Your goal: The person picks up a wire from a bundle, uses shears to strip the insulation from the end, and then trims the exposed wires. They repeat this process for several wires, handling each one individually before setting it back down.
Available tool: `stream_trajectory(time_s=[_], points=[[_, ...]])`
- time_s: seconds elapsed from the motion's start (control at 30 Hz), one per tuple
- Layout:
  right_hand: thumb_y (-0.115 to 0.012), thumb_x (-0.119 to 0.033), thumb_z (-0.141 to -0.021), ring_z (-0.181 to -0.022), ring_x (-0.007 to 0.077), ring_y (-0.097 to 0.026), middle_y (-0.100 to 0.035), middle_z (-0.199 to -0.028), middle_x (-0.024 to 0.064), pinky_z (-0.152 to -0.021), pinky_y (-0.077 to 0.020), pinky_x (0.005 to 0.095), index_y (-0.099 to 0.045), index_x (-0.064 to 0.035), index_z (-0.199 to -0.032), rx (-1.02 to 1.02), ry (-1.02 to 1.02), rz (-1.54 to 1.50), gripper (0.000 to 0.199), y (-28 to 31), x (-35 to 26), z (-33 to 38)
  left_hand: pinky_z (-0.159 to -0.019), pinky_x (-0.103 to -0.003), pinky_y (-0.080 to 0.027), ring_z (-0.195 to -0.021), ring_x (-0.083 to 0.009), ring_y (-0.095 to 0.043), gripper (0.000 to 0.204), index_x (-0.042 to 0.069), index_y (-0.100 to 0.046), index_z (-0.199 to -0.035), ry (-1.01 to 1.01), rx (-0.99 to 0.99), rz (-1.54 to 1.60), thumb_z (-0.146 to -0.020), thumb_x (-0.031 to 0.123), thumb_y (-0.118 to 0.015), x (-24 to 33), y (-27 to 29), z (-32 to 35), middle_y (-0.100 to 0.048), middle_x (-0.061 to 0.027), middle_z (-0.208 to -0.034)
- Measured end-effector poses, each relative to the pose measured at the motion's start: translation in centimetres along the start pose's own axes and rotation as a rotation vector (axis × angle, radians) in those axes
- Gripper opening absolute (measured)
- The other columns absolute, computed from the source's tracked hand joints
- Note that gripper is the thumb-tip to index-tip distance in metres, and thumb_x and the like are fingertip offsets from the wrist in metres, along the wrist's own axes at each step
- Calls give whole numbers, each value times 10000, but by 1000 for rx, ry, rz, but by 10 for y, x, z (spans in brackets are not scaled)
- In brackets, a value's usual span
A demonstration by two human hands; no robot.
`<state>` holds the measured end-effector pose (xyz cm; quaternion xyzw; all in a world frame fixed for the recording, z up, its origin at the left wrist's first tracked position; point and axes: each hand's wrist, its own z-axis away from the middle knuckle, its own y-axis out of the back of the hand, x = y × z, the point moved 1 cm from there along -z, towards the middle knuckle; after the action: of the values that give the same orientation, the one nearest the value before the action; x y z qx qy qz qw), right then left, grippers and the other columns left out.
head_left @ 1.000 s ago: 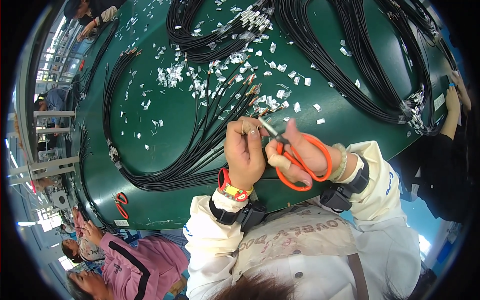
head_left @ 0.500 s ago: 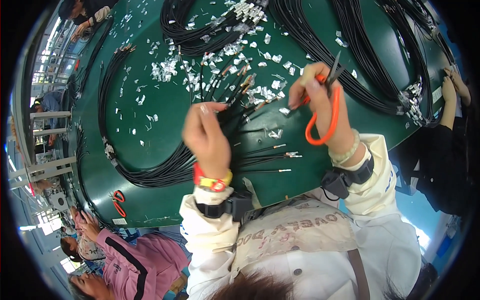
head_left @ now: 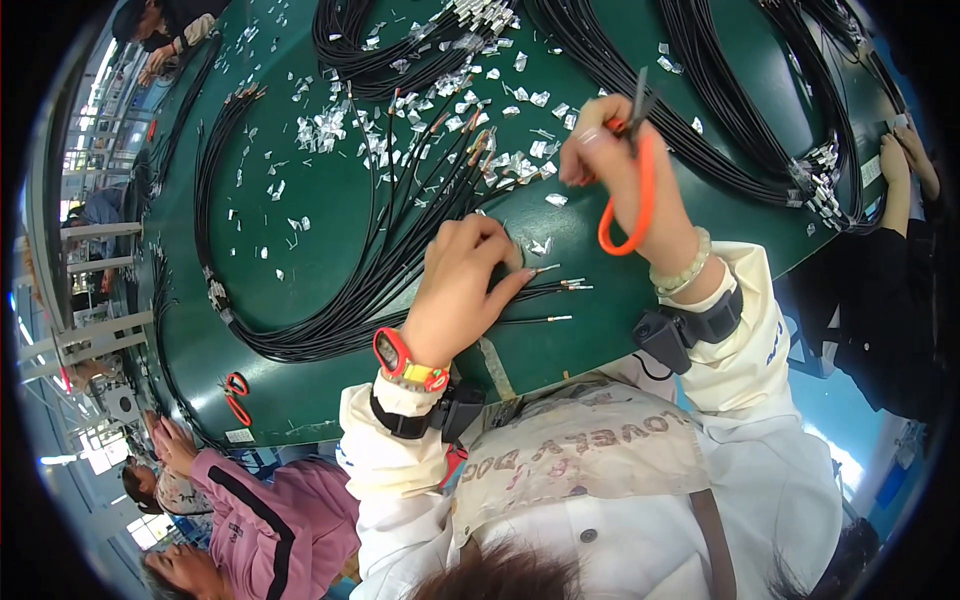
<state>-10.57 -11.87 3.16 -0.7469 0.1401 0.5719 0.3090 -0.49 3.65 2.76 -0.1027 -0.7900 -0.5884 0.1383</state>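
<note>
My left hand, with a red and yellow watch at its wrist, is closed around a black cable; the cable's pale stripped end sticks out by the thumb and fingertips. Orange-handled scissors are in my right hand, one loop hanging past the wrist and the grey blades pointing up and away. Several cables with bare tips lie just right of my left hand. Behind it the rest of this black cable bundle fans out, some ends copper-coloured, and curves away to the left.
Small clear plastic scraps litter the green table. More black cable bundles lie at the back and right. Another orange-handled pair of scissors rests near the left edge. Co-workers sit at both sides, a pink sleeve at lower left.
My left hand has come down and right from above the fanned cables onto the cable ends nearer me. My right hand has shifted slightly up and left with the scissors.
</note>
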Motion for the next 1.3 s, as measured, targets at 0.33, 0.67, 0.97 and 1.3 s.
stream_trajectory(time_s=[0.33, 0.67, 0.97, 1.3], points=[[-618, -48, -755, -575, 48, -423, -416, -621, -25, -506, -355, 200, -405, -46, -740, -384, -63, 500, 213, -1, 15, 18, -497, -254, -405, -585, -186, -526, 70, -21, -533, -830, 310, 206, 407, -771, 12, -554, 10, -8, 3, -532, -86, -683], [-609, 19, -734, -614, 128, -502, -503, -642, 38, -599, -421, 248, -357, -72, -719, -607, -58, 133, 268, 14, 8, 21, -397, -171, -357, -439, -33, -446, 119, -24, -543, -861, 633, -184, 1420, -856, 87, -497, 9, 6, 10, -535, -13, -600], [-623, 83, -685, -708, 167, -558, -603, -767, 152, -674, -433, 282, -297, -99, -731, -356, 119, 114, 377, 26, 9, 24, -363, -145, -295, -393, -21, -379, 136, -22, -518, -833, 470, 126, 1067, -875, 91, -454, 30, -18, -4, -495, -10, -567], [-625, 80, -686, -714, 170, -565, -601, -761, 138, -691, -442, 290, -284, -104, -732, -440, 243, 156, 390, 24, 7, 23, -352, -164, -327, -401, -44, -433, 126, -33, -517, -887, 658, 26, 1351, -867, 78, -463, 24, -8, -1, -547, -47, -614]])
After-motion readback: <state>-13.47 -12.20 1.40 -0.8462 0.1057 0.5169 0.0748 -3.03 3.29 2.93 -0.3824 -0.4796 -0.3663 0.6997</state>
